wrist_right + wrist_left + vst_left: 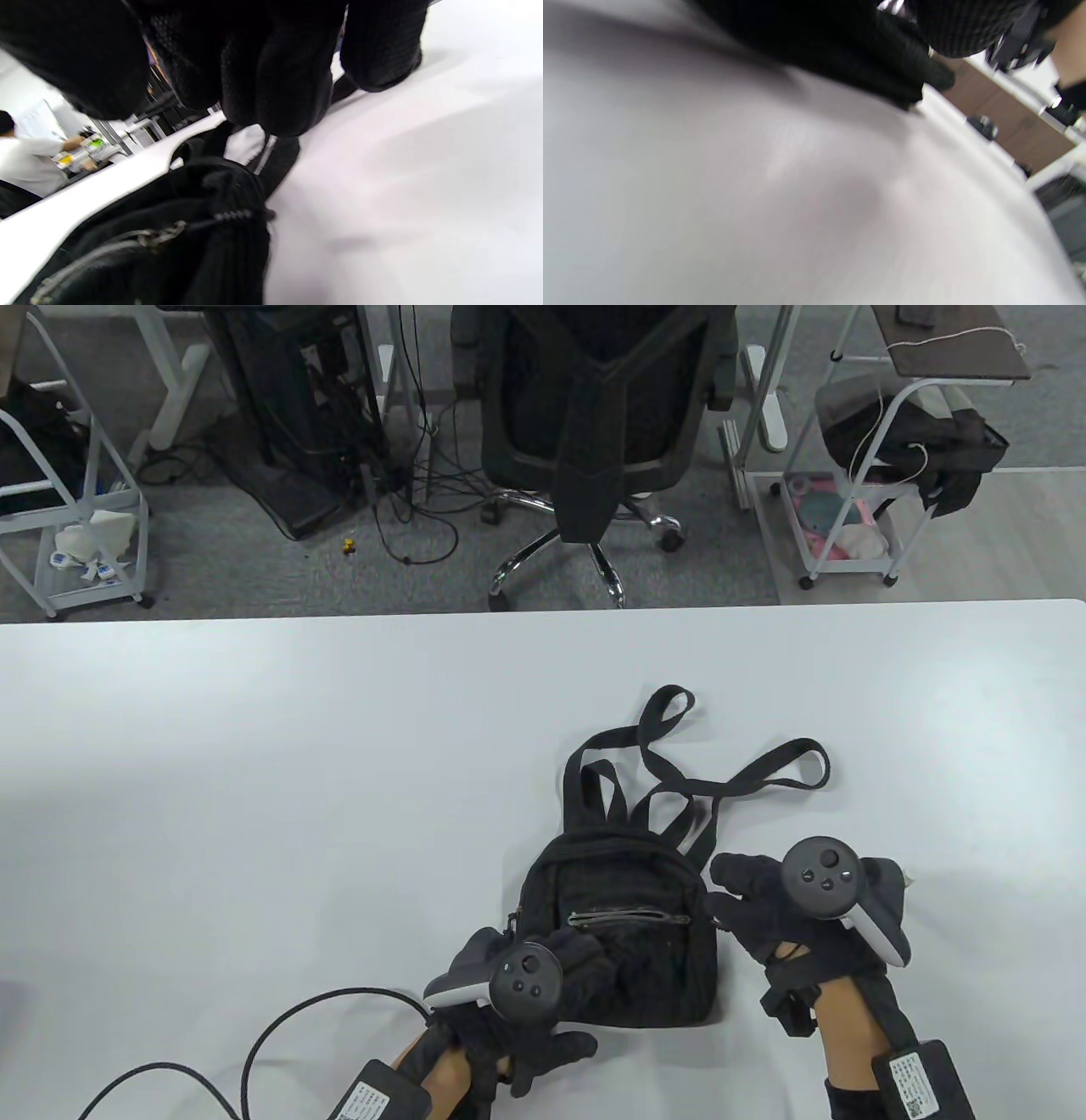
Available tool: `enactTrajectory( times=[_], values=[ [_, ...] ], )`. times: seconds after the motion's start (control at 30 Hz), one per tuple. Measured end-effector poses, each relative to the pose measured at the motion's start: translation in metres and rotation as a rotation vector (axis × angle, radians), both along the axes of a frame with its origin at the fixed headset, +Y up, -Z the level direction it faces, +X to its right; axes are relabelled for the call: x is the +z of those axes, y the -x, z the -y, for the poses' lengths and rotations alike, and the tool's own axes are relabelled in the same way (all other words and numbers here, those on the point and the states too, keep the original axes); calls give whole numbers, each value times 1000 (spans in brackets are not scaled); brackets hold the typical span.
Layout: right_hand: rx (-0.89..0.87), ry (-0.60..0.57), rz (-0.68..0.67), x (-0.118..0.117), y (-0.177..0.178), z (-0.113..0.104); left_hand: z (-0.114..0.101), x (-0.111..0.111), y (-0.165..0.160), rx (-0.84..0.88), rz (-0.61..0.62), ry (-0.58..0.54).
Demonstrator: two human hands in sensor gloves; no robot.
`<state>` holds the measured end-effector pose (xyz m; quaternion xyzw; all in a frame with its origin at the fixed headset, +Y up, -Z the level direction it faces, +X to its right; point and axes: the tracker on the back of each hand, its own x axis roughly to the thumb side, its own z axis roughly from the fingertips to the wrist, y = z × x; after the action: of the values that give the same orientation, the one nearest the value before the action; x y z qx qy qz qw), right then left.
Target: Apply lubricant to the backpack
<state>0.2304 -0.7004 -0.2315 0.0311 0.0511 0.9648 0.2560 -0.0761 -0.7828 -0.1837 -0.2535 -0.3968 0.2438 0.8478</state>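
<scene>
Table view, nearest edge first: the left hand [543, 984] comes in at the bottom, its tracker [526, 980] strapped on the back, and rests on the lower left corner of the backpack [624, 933]. Its thumb sticks out toward the near edge; whether the fingers grip the fabric cannot be told, since the tracker and glove cover them. A black cable [254, 1052] loops across the table [254, 780] from the left wrist.

The right hand [780, 916] lies just right of the backpack, fingers spread and loose, fingertips at or close to the bag's upper right corner; contact cannot be confirmed. It holds nothing. Its own tracker [823, 878] sits on the back of the hand.

The backpack, small and black, lies flat on the table near the front edge, right of centre, front pocket zipper [619, 916] facing up. Its straps [679, 772] trail away toward the far side of the table in loose loops.

Right wrist view: gloved fingers [275, 84] hang over the bag's edge, the zipper chain [140, 239] visible below them. Left wrist view: blurred, mostly table surface and dark glove.

Beyond the table: a black office chair [594, 415], tangled cables on the floor [407, 483], white wire carts at left [76, 517] and right [857, 509].
</scene>
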Motion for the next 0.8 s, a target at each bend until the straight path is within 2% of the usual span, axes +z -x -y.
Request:
enactTrajectory(
  times=[0.1, 0.2, 0.27, 0.4, 0.67, 0.8],
  values=[
    [-98, -46, -67, 4, 7, -4, -11, -4, 14, 183, -83, -21],
    [-177, -126, -148, 9, 19, -12, -21, -8, 31, 370, -182, 9],
    [-210, -179, -179, 14, 26, -17, -28, -11, 40, 428, -219, -5],
    [-293, -252, -242, 22, 38, -21, -42, -15, 61, 457, -313, -169],
    [-335, -298, -295, 33, 53, -22, -67, -10, 80, 674, -378, -284],
    [-390, -297, -339, 35, 59, -21, -76, -7, 85, 763, -375, -294]
  ],
)
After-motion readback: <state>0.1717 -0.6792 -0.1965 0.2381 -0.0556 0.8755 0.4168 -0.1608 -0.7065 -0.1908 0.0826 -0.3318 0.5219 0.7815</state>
